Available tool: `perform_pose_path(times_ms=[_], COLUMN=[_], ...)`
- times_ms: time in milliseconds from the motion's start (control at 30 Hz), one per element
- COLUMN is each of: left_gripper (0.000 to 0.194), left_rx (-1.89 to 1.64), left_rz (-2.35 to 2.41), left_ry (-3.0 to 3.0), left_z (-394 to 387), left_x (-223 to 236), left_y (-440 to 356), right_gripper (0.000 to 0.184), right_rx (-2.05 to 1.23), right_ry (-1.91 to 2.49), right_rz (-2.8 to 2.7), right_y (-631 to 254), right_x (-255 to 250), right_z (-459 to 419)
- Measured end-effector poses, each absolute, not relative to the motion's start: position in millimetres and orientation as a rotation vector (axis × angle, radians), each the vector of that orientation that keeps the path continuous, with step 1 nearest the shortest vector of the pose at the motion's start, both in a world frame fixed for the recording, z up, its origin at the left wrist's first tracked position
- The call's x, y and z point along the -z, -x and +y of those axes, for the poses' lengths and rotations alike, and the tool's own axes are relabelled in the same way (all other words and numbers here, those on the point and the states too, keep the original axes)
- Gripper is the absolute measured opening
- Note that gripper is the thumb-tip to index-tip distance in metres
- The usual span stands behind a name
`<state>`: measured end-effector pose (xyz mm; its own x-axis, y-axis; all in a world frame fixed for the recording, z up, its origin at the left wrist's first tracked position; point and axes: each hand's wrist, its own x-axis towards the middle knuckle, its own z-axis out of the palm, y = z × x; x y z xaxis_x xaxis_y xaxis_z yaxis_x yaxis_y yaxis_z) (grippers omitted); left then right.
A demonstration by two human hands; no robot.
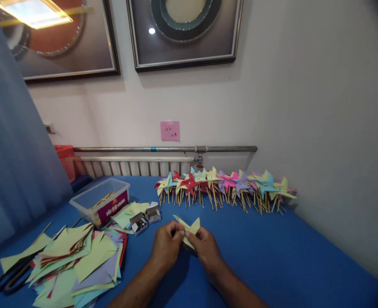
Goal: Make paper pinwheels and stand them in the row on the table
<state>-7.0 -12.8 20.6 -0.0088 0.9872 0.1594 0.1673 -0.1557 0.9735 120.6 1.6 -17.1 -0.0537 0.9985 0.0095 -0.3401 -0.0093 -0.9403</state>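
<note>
A pale yellow paper pinwheel [193, 226], partly folded, is held between my two hands above the blue table. My left hand [167, 244] pinches it near the middle with thumb and fingertips. From the other side, my right hand [206, 248] grips the paper, thumb on the near face. Pointed paper tips stick out above the fingers. Whether a pin is between the fingertips is hidden. Left of my left hand stand two small open boxes, one [138, 223] with shiny metal pins inside, the other [153, 212] behind it.
Finished pinwheels [240, 184] on sticks lie in a row along the back. At left are a pile of cut coloured paper [95, 259], black-handled scissors [16, 273] and a clear plastic tub [101, 199] of sticks. A blue curtain [19, 149] hangs at far left; the blue table [272, 265] meets a wall.
</note>
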Motion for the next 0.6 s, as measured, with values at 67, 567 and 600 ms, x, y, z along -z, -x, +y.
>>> perform_pose_path(times_ms=[67, 567, 600], left_gripper=[0.011, 0.013, 0.014], left_rx=[-1.254, -1.209, -1.209], left_rz=[1.276, 1.350, 1.353], left_ry=[-1.454, -1.595, -1.603], left_z=[-12.6, -15.6, -15.7], left_x=[-20.4, -22.4, -22.8], left_y=[6.9, 8.4, 8.5], right_gripper=[0.039, 0.033, 0.033], right_rx=[-1.359, -1.343, -1.339], right_ry=[0.920, 0.924, 0.925], right_rz=[-0.997, -1.023, -1.025], right_y=[-120.1, -122.5, -122.3], right_x=[17.1, 17.3, 17.4], right_z=[2.2, 2.0, 2.2])
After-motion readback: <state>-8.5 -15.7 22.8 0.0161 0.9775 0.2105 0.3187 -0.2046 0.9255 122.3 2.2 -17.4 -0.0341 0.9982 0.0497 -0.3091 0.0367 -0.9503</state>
